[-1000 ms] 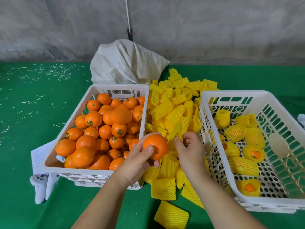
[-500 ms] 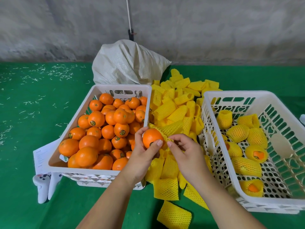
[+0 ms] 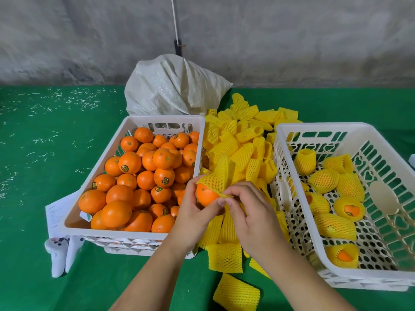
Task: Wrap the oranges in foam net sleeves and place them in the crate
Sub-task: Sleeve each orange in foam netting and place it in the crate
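Between the two white crates, over the heap of loose sleeves (image 3: 238,153), I have one orange (image 3: 205,195) in my left hand (image 3: 193,212), fingers curled round its near side. My right hand (image 3: 249,212) pinches the rim of a yellow foam net sleeve (image 3: 219,176) that lies over the top of the fruit, with most of the sleeve standing up slack above it. I judge the wrap barely begun: the lower half of the orange is bare.

What worries me is the mouth of the net. If I pull only the edge I am pinching, the sleeve may bunch on one side and slide off instead of stretching round. The foam looks soft and could tear under a hard tug. My left fingers sit where the net must pass, so I would have to shift my hold, and that is when the orange could drop into the heap below.

On my left, the supply crate (image 3: 134,231) sits full of bare fruit. On my right, the packing crate (image 3: 298,209) holds several wrapped oranges (image 3: 323,180), a few with bare orange showing at an open end.
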Available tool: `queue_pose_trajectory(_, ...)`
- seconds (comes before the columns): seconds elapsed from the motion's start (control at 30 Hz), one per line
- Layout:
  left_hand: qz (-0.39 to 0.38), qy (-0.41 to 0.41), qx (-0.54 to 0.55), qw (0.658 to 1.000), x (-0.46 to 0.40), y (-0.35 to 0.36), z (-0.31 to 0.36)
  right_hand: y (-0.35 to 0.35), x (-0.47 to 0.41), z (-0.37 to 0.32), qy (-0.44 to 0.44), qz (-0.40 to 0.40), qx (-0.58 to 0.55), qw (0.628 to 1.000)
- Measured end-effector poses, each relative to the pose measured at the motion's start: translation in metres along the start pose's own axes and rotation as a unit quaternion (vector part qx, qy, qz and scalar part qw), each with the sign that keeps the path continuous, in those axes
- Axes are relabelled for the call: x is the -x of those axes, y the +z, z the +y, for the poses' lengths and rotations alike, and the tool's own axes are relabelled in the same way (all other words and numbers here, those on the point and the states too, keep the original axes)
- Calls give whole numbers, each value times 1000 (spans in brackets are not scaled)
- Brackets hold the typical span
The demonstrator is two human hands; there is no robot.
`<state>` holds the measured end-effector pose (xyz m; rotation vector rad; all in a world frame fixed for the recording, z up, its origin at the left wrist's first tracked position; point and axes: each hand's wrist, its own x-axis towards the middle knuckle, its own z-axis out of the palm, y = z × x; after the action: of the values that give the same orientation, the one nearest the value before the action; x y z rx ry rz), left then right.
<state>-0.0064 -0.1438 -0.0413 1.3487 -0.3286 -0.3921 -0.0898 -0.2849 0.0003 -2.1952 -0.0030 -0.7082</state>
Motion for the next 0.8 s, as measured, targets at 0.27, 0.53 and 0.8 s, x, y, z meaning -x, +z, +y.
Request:
queue_pose_trajectory(0.27, -38, -54, 33, 997, 0, -2, 1, 7, 2, 18, 41, 15, -2, 999)
queue_pose_trajectory(0.53, -24, 2, -10, 1000, 4, 6, 4, -2, -2, 21, -25, 74, 36, 996)
queue_pose_trajectory(0.8, 99, -14, 1, 995, 8, 27, 4, 13, 13, 18, 16, 41, 14, 999)
